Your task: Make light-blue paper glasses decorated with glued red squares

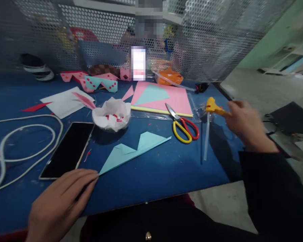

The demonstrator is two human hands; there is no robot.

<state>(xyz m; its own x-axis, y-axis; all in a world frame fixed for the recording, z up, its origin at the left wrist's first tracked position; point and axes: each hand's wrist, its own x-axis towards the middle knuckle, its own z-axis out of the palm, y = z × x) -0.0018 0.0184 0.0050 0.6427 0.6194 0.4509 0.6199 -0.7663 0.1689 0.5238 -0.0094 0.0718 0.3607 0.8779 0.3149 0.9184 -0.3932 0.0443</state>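
My left hand (pixel 65 198) rests at the table's front left, its fingers closed together at the left tip of a folded light blue paper piece (pixel 131 151). The paper lies flat, with two peaks along its far edge. Off to the right, my slightly blurred right hand (pixel 244 122) grips the handle of a yellow glue gun (pixel 212 106). A clear glue stick (pixel 206 137) stretches toward me from near the gun's head. Scissors (pixel 183 126) with one yellow and one red handle lie between the paper and the glue gun, blades parted slightly.
A phone (pixel 68 149) and white cable (pixel 27 126) lie left. Behind are a paper-lined bowl (pixel 112 114) of red scraps, pink sheets (pixel 179 99), white paper (pixel 68 104) and paper masks (pixel 102 83). A perforated metal panel (pixel 98 20) bounds the blue table (pixel 151 181).
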